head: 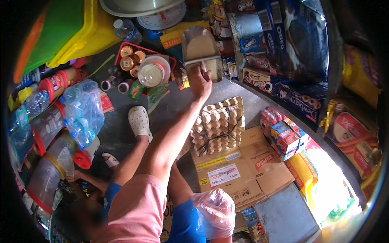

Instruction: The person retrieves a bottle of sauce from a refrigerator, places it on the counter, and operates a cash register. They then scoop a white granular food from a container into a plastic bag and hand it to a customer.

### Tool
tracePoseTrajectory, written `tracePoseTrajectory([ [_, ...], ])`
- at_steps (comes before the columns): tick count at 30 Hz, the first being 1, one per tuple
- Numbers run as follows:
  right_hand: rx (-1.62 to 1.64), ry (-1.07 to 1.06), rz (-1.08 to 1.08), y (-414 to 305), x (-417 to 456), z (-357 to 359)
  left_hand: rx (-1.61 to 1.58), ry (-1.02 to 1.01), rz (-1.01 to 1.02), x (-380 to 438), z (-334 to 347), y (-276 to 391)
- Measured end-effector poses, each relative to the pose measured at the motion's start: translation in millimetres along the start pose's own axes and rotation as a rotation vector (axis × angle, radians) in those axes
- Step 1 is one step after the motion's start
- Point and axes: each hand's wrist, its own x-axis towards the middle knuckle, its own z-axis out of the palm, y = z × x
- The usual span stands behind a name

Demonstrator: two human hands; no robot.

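My left hand (200,80), at the end of a pink-sleeved arm stretched forward, has its fingers closed at the crossbar of a metal scoop (187,39). The scoop has a rounded front and tilts over packets at the far side of the floor. Low in the view, a thin translucent plastic bag (215,212) covers my right hand beside my knee in blue shorts. Only the wrist (223,239) shows below it, so the fingers are hidden. Between the two hands stands a bundle of egg trays (218,126), tied with dark string.
Cardboard cartons (243,167) lie at right, near tied packs (287,135) and a biscuit shelf (258,63). A dial scale (164,16), a water bottle (126,30) and a red basket (120,52) of jars stand ahead. Bagged bottles (83,112) lie left. Another person's hand (76,176) is at lower left.
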Motion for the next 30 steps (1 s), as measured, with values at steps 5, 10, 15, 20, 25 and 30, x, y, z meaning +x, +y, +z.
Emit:
tracePoseTrajectory([
  [5, 0.065, 0.032, 0.033, 29.0, 12.5, -10.9, 0.098, -0.027, -0.047, 27.9, 31.3, -55.8],
  [10, 0.059, 0.053, 0.061, 25.9, 16.4, -7.8, 0.025, -0.136, -0.072, 41.0, 25.4, -71.9],
  [15, -0.054, -0.036, -0.12, -23.2, -3.3, 23.3, -0.054, -0.334, -0.197, 20.2, -58.1, -35.1],
  [20, -0.34, -0.107, -0.202, -90.1, -107.9, 53.3, -0.538, -0.568, -0.321, -145.4, -249.2, 16.1],
  [25, -0.617, -0.355, -0.505, -150.0, -229.1, 96.6, -0.715, -0.34, -0.696, -255.2, -547.4, 195.3],
  [30, -0.782, -0.61, -0.873, -235.1, -362.8, 151.8, -0.852, 0.59, -0.333, -310.3, -794.3, 208.9],
])
